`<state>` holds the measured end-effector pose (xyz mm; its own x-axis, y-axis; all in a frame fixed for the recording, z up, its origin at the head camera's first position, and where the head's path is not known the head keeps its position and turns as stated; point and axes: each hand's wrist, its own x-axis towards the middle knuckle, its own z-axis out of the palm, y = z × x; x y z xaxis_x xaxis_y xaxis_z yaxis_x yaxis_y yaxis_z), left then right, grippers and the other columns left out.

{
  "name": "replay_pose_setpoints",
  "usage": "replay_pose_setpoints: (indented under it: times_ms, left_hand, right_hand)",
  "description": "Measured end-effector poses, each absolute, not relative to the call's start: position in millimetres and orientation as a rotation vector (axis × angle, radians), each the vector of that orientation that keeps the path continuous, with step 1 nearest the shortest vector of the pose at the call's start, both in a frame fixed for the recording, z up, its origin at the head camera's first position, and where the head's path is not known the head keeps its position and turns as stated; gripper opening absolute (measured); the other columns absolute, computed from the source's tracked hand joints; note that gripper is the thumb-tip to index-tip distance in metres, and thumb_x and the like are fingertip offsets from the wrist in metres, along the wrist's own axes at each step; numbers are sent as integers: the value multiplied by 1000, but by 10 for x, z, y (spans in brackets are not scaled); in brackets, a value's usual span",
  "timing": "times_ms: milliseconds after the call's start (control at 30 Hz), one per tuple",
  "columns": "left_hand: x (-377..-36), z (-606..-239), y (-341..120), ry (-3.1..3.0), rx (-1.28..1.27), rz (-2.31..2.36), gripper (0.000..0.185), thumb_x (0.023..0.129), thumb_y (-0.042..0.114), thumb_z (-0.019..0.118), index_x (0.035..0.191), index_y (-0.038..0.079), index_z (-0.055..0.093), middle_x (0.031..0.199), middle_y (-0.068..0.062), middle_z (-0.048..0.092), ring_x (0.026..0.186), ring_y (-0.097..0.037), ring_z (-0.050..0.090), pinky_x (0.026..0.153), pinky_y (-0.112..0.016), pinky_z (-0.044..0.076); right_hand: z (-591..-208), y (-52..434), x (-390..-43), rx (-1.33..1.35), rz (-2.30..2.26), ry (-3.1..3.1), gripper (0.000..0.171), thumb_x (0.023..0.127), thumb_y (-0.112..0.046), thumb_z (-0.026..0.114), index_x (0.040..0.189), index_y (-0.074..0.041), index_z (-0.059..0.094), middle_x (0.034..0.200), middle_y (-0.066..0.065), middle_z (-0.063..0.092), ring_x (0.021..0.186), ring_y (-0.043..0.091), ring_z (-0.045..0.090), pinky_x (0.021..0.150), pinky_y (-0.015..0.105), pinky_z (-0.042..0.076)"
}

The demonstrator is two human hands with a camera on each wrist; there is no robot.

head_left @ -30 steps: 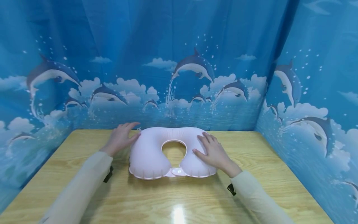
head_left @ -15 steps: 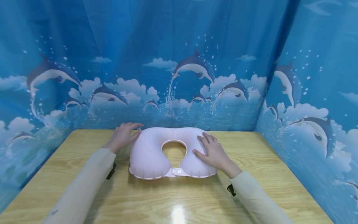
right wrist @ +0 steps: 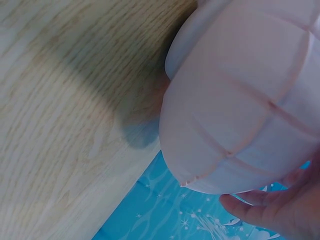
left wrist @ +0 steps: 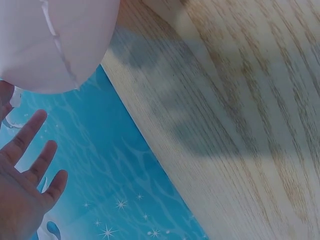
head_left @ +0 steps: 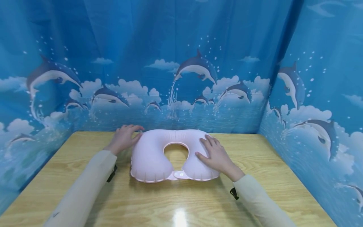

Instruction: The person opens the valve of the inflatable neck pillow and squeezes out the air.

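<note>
A pale pink inflated U-shaped neck pillow [head_left: 153, 157] rests on the wooden table, its two ends joined at the front by a snap strap [head_left: 180, 174]. At its back left corner is my left hand [head_left: 123, 138], thumb and forefinger at the edge. The left wrist view shows the left hand's fingers [left wrist: 42, 162] spread, with a small clear piece [left wrist: 16, 97], perhaps an air valve, beside the thumb. My right hand [head_left: 216, 156] rests on the pillow's right lobe with fingers spread. Seamed pillow side [right wrist: 240, 110] fills much of the right wrist view, fingertips at its lower edge.
The wood-grain table [head_left: 158, 205] runs back to a blue dolphin-print curtain [head_left: 136, 69], which also closes off the right side. Both forearms wear pale sleeves, and a black strap buckle [head_left: 234, 193] hangs under the right one.
My left hand has shifted slightly right, closer to the pillow's back left corner. The right hand and the pillow stay where they were.
</note>
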<state>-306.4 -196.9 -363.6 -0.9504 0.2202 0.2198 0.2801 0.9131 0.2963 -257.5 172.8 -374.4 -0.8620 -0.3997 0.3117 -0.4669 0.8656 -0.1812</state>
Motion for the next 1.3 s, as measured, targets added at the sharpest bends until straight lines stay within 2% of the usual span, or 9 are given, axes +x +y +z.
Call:
replay_pose_setpoints:
  times_ms: [633, 1300]
  left_hand:
    - [-3047, -3671, -1944, -2868, -326, -449, 23, 93, 34, 48, 111, 23, 56, 120, -14, 59, 111, -44, 45, 88, -61, 32]
    - [-3043, -3654, -1940, -2858, -278, -487, 26, 92, 36, 50, 108, 17, 56, 113, -12, 62, 108, -40, 47, 88, -59, 32]
  right_hand:
    - [-3756, 1732, -2559, 641, 363, -2785, 64, 88, -51, 48, 137, -11, 40, 145, 19, 31, 129, 44, 31, 96, 63, 30]
    - [-3765, 1738, -2563, 657, 368, -2771, 64, 88, -51, 49, 137, -11, 40, 145, 18, 31, 130, 43, 31, 97, 62, 29]
